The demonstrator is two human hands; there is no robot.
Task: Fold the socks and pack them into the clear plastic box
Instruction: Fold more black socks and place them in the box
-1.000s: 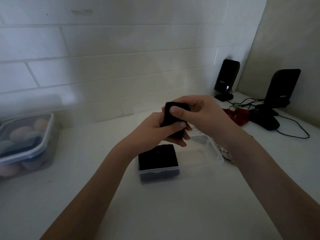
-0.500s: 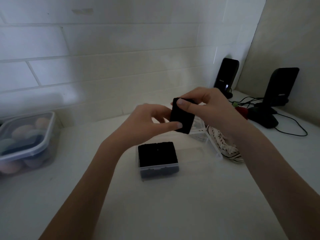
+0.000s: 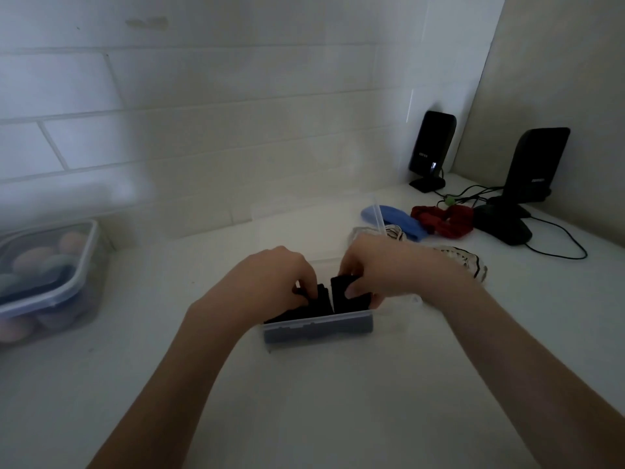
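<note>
pressing folded black sock into clear plastic box: right hand grasping it, left hand gripping packed socks.

dim light; white tiled wall behind white counter; beige panel at right corner.

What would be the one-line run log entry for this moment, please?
step: packing | right hand: pressing folded black sock into clear plastic box | left hand: on black socks inside | unpacked: blue sock
</note>
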